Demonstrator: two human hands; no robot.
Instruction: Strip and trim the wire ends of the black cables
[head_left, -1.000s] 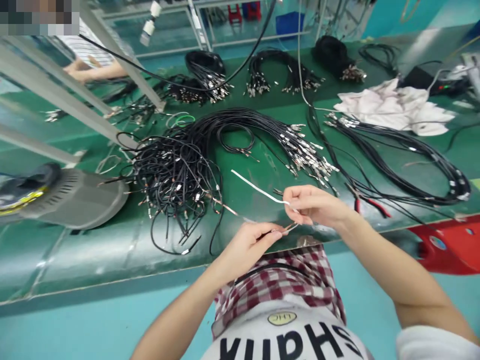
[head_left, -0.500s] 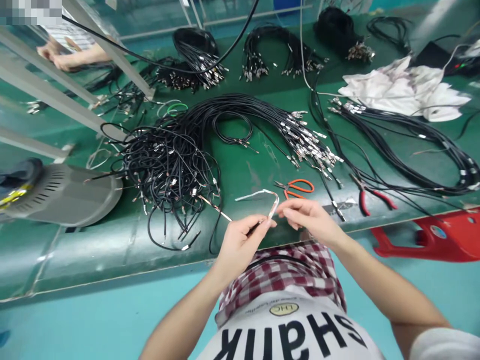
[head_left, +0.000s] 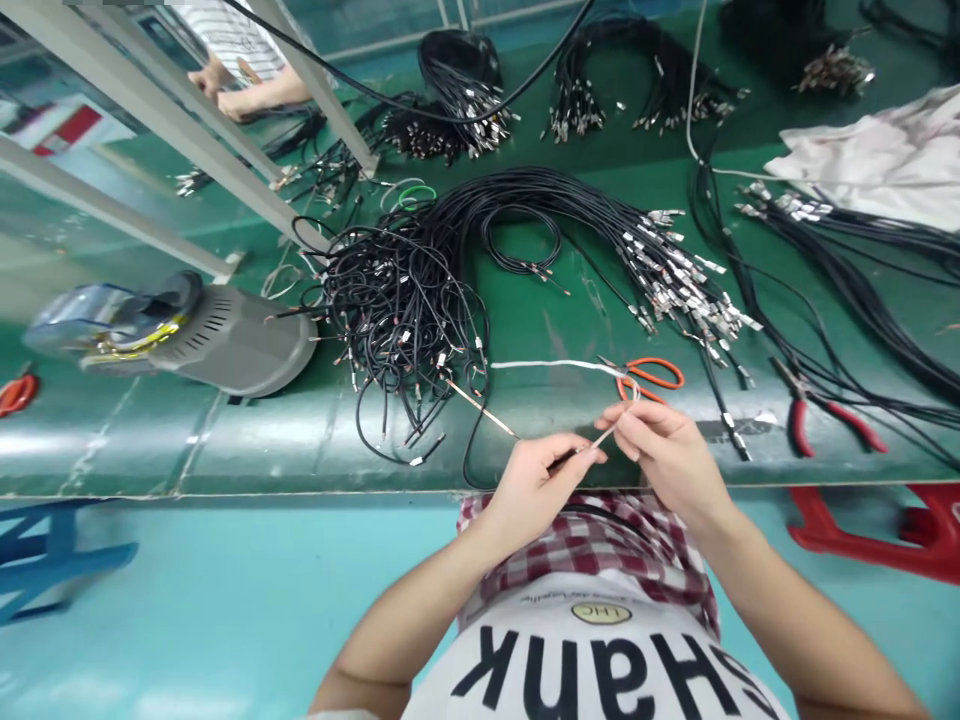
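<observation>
My left hand (head_left: 536, 485) is pinched shut on the end of a thin black cable (head_left: 480, 408) at the near edge of the green table (head_left: 262, 440). My right hand (head_left: 667, 450) is closed on a white tie strip (head_left: 555, 366), which bends over at my fingertips and runs leftward above the table. The two hands meet fingertip to fingertip. Orange-handled scissors (head_left: 649, 375) lie just behind my right hand. A tangled heap of short black cables (head_left: 397, 310) lies behind my left hand.
A long bundle of black cables with metal connectors (head_left: 675, 290) arcs across the middle. Red-handled pliers (head_left: 825, 425) lie at the right. A grey fan-like device (head_left: 225, 340) sits left, a white cloth (head_left: 877, 160) far right. Another person's hands (head_left: 232, 95) work at the far side.
The white strip has swung from pointing up-left to a hooked bend, then to lying leftward over the table. My hands stay joined; the camera view has shifted left.
</observation>
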